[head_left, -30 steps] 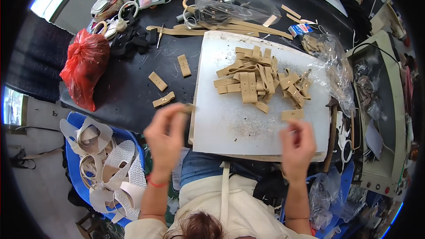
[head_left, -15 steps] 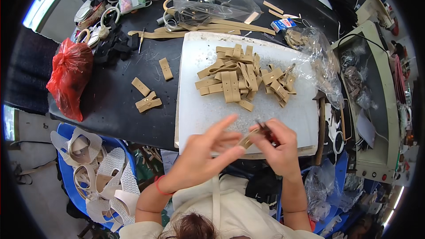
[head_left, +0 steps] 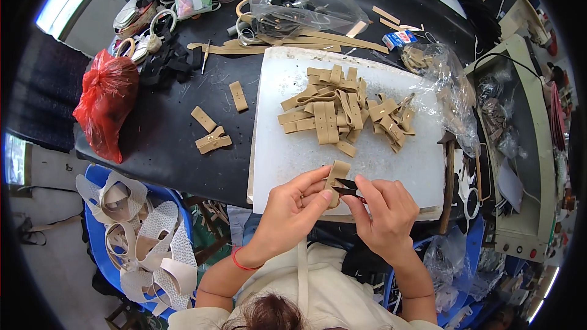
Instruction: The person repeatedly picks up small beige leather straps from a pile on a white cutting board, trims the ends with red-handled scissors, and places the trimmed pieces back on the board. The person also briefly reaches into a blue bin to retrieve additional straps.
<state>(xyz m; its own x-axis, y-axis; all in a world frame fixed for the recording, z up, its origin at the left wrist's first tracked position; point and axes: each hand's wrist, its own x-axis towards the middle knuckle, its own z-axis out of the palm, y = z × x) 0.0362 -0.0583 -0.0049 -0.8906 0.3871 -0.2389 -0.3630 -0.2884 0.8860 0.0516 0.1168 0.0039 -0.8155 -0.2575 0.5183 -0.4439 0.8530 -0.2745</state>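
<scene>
My left hand (head_left: 296, 211) pinches a folded tan strap (head_left: 337, 172) upright between thumb and fingers, above the near edge of the white board (head_left: 293, 165). In my right hand (head_left: 385, 208) is a small black-jawed hand tool (head_left: 347, 187), with a little red showing at its handle. Its parted jaws point left at the strap; whether they touch it I cannot tell. Most of the handle is hidden in my fingers. Beyond my hands lies a pile of tan straps (head_left: 327, 119) with small metal studs, many folded into loops.
Several loose strap pieces (head_left: 213, 140) lie on the black table (head_left: 171, 153) to the left. A red plastic bag (head_left: 107, 107) stands at its left edge. Below is a blue basket (head_left: 98, 220) of white shoe uppers (head_left: 153, 232). Clear plastic bags (head_left: 455, 85) and a hammer (head_left: 448, 183) lie right.
My left hand has closed on the strap, which now stands upright. The tool in my right hand has turned its jaws leftward to the strap. The whole view has shifted slightly.
</scene>
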